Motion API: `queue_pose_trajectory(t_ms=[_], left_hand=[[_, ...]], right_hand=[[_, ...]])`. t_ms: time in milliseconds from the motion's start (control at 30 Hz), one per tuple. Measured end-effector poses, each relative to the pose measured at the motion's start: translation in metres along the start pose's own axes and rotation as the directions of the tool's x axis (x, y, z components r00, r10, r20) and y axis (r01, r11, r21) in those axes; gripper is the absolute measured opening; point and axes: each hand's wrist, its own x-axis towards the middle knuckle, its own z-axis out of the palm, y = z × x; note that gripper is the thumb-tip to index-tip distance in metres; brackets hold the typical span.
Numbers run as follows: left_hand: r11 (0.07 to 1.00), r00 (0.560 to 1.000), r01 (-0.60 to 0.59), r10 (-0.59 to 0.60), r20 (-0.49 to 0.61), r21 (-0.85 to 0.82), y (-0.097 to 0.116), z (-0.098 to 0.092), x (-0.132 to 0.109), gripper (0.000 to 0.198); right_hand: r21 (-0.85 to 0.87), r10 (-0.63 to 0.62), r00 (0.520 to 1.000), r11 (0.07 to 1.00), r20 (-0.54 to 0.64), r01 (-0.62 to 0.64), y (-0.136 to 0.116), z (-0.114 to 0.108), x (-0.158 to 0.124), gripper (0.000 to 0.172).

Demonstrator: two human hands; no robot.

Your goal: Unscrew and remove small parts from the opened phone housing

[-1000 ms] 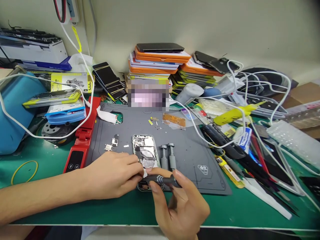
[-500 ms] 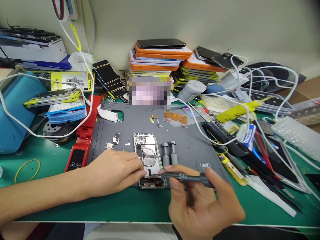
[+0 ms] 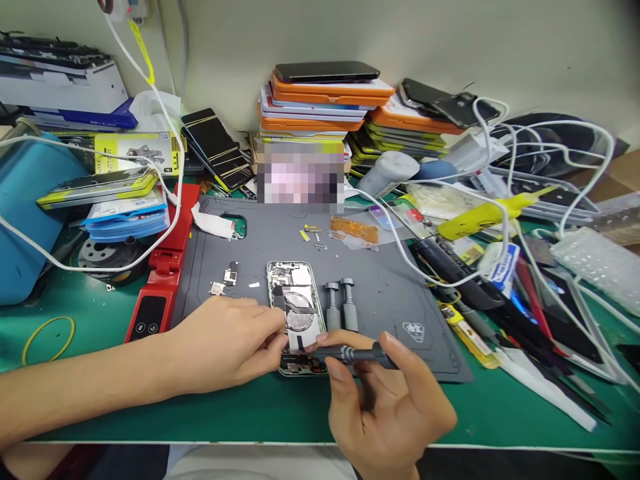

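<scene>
An opened phone (image 3: 305,300) lies on a dark grey work mat (image 3: 380,293), its inner parts and round coil exposed. At the phone's left edge rests my left hand (image 3: 245,340), fingers curled and closed near its lower part; whether they pinch something is hidden. My right hand (image 3: 390,407) grips a grey screwdriver (image 3: 357,355), held almost level, with its tip end over the lower right of the phone. Two more grey screwdrivers (image 3: 341,303) lie side by side just right of the phone. Small metal parts (image 3: 230,274) are to its left.
A red folding tool (image 3: 165,260) borders the mat on the left. Orange boxes (image 3: 320,93) are stacked at the back. White cable (image 3: 400,263) loops over the right side, above pens, tweezers and a yellow bottle (image 3: 470,219). A blue container (image 3: 35,213) stands far left.
My right hand and the screwdriver have shifted left, further over the phone's lower end. My left hand stays almost in place. The camera view has moved slightly.
</scene>
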Motion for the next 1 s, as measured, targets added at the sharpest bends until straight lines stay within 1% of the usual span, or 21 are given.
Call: queue_pose_trajectory(t_ms=[100,233,367,433,500,600,667,833,900,1000], left_hand=[[1.000,0.999,0.023,-0.024,0.041,0.011,0.0007,-0.0014,0.0003,0.014],[1.000,0.997,0.027,-0.028,0.066,0.011,0.0008,-0.0025,0.0001,0.013],[1.000,0.997,0.025,-0.025,0.067,0.002,0.0011,-0.0021,0.0002,0.013],[1.000,0.998,0.027,-0.026,0.065,-0.004,0.0013,-0.0018,0.0003,0.013],[1.000,0.998,0.023,-0.022,0.057,-0.019,0.0011,-0.0014,0.0003,0.013],[0.999,0.999,0.012,-0.010,0.042,-0.040,-0.0002,-0.0008,0.0000,0.013],[0.999,0.999,0.008,-0.006,0.033,-0.045,-0.0012,-0.0006,-0.0004,0.014],[0.999,0.999,0.014,-0.012,0.046,-0.035,-0.0016,-0.0012,-0.0001,0.012],[0.999,0.998,0.022,-0.020,0.057,-0.029,-0.0010,-0.0015,0.0003,0.013],[1.000,0.998,0.020,-0.019,0.061,-0.021,-0.0006,-0.0015,0.0005,0.013]], right_hand=[[-0.008,-0.005,1.000,1.000,0.009,0.005,0.0003,0.0002,-0.0020,0.067],[-0.009,-0.071,0.997,0.997,-0.031,0.071,0.0000,0.0006,-0.0018,0.066],[0.017,-0.027,1.000,0.999,0.003,0.027,0.0010,0.0001,-0.0034,0.062],[0.024,-0.040,0.999,0.999,0.023,0.039,0.0013,-0.0004,-0.0039,0.064],[-0.017,-0.091,0.995,0.996,0.045,0.092,0.0004,-0.0010,-0.0026,0.066],[-0.110,-0.188,0.977,0.974,0.097,0.198,-0.0030,-0.0017,0.0024,0.063],[-0.129,-0.219,0.968,0.964,0.123,0.234,-0.0050,-0.0023,0.0053,0.062],[-0.030,-0.201,0.970,0.978,0.136,0.207,-0.0043,-0.0034,0.0024,0.058],[-0.044,-0.204,0.972,0.977,0.118,0.210,-0.0035,-0.0037,-0.0001,0.054],[-0.069,-0.197,0.974,0.976,0.107,0.205,-0.0035,-0.0048,-0.0019,0.057]])
